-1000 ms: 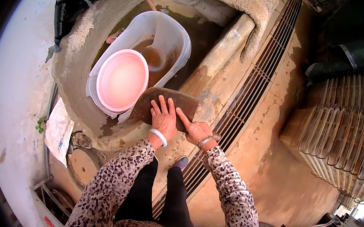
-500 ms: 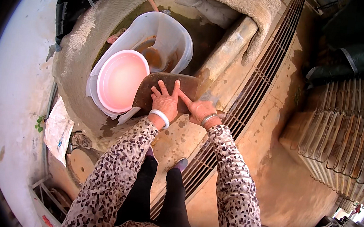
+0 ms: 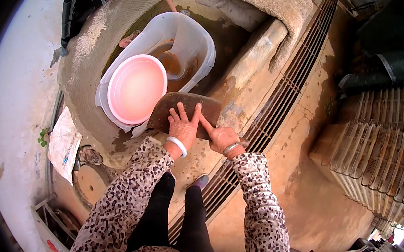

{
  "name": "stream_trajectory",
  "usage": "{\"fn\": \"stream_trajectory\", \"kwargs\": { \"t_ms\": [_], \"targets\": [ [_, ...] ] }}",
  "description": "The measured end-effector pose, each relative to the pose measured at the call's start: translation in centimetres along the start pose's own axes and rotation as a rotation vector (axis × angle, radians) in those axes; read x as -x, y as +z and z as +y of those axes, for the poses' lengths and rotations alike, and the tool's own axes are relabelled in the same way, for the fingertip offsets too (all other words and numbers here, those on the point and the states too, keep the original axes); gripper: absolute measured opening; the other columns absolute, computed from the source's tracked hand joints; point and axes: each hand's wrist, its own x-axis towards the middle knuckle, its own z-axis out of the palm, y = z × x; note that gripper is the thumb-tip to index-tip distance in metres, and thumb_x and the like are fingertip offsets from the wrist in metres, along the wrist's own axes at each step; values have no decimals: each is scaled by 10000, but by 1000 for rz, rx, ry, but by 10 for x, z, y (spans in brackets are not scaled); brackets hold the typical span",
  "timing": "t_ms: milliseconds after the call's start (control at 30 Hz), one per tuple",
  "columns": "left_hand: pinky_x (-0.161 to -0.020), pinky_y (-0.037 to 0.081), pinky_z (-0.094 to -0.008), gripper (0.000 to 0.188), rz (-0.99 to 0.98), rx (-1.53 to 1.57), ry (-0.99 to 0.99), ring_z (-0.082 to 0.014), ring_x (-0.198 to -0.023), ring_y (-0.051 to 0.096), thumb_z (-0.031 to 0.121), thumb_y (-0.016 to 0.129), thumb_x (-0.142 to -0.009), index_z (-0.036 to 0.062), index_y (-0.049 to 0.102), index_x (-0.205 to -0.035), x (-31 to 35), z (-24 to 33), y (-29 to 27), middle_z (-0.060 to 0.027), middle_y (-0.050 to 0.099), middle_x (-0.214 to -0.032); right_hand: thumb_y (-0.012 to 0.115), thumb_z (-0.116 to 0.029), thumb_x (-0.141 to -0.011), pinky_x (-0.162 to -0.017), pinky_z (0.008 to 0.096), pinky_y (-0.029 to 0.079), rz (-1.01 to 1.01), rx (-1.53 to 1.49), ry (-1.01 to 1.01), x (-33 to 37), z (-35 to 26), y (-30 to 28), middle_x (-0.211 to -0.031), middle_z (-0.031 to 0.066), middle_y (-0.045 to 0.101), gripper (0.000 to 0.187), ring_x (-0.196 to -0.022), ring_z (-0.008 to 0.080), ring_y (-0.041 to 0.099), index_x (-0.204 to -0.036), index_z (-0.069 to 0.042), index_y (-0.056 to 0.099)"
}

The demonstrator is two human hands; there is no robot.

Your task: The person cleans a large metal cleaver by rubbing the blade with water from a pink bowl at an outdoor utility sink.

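"One cleaver (image 3: 190, 100), centre of frame: which step is shown?"

"Apparently pressing it flat — left hand (image 3: 182, 130) spread upon its face, right hand (image 3: 223, 139) wrapped about the handle (image 3: 244, 143), index finger extended towards the left hand."

"Its position?"

"Over the rim of the concrete basin (image 3: 258, 48), lower right of the pink bowl (image 3: 137, 89); contact with the rim cannot be told."

"And the next move?"

"It probably calls for even pressure — and a firm grip."

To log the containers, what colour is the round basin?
Pink; the round basin shows best in the head view.
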Motion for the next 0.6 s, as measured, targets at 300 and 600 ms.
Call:
{"fn": "stream_trajectory", "kwargs": {
  "t_ms": [300,600],
  "targets": [
    [-1040,340,-642,814,173,39,-42,-657,-1291,323,119,583,-876,142,157,-1570,-29,-8,-20,-446,213,-1484,697,-98,-740,-621,416,552,104,45,-45,-32,8,-35,-819,149,710,1044,-737,331,694,-1575,-292,101],
    [-1032,344,-643,820,117,24,-50,-669,-1271,339,209,608,-889,116,163,-1571,-14,15,-10,-487,218,-1450,723,-142,-711,-595,424,544,112,1,-67,-16,25,-6,-754,130,691,1071,-681,327,685,-1565,-354,112]
  ]
}}
